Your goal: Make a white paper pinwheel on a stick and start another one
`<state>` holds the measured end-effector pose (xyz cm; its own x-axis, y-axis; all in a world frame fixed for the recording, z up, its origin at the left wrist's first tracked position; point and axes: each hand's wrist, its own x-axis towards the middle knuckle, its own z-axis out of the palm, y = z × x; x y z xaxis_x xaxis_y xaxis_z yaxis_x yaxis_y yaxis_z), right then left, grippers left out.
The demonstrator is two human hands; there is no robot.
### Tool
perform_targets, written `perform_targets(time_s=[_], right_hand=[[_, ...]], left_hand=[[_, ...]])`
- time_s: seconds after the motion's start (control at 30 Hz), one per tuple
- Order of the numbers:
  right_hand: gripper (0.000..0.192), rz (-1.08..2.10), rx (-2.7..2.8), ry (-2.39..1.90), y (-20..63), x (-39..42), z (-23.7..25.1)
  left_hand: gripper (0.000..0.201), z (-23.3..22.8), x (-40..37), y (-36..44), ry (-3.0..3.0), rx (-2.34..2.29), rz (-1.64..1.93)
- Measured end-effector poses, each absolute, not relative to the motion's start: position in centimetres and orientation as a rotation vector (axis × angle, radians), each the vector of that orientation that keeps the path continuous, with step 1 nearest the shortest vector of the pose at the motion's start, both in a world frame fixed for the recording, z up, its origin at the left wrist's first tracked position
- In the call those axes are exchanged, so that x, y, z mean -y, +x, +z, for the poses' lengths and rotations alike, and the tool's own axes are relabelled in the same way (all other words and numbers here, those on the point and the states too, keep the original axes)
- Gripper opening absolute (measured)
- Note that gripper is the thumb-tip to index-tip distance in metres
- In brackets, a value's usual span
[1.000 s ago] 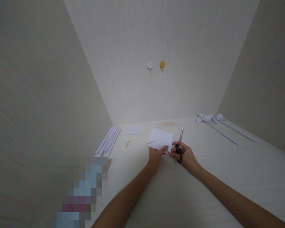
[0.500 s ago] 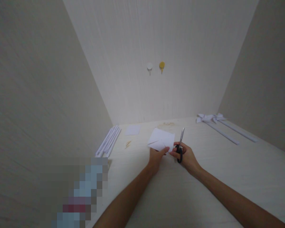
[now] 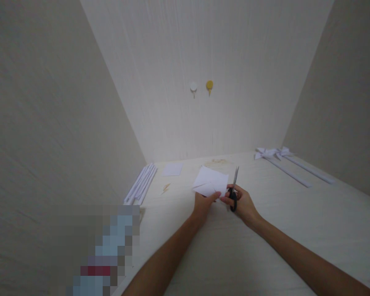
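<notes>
A square sheet of white paper [image 3: 210,177] with slits running in from its corners is pinched in my left hand [image 3: 204,204], thumb on top near its lower edge. Close to its right corner, my right hand [image 3: 243,202] has its fingers in the black handles of a pair of scissors [image 3: 233,198]. The blades point up and away from me, just right of the paper and slightly parted. Whether my right fingertips also touch the paper's corner, I cannot tell.
Several rolled white paper sticks [image 3: 141,183] lie at left, near another white square [image 3: 172,169]. Toothpick-like slivers [image 3: 165,188] and a thin pale pile [image 3: 218,161] lie farther back. Two paper pinwheels on sticks [image 3: 273,154] rest at right. Hooks [image 3: 209,85] hang on the wall.
The scissor blades have parted slightly. The paper has shifted a touch to the right; both hands are nearly where they were.
</notes>
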<state>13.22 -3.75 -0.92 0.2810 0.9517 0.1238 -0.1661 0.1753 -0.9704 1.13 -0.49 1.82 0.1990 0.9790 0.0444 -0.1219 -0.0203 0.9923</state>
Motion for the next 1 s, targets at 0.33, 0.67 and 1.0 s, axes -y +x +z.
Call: perform_targets(time_s=[0.33,0.67,1.0], right_hand=[[0.046,0.989,0.948,-1.102,13.22,3.86,-0.58],[0.052,0.99,0.929,-1.101,13.19,3.85,-0.55],[0.049,0.981,0.911,-1.074,13.26,3.93,-0.31]], left_hand=[[0.018,1.85,0.68,1.08,1.252,-0.958,1.124],[0.018,1.77,0.61,1.07,1.309,-0.885,1.099],[0.02,1.11,0.16,1.04,1.349,-0.861,1.076]])
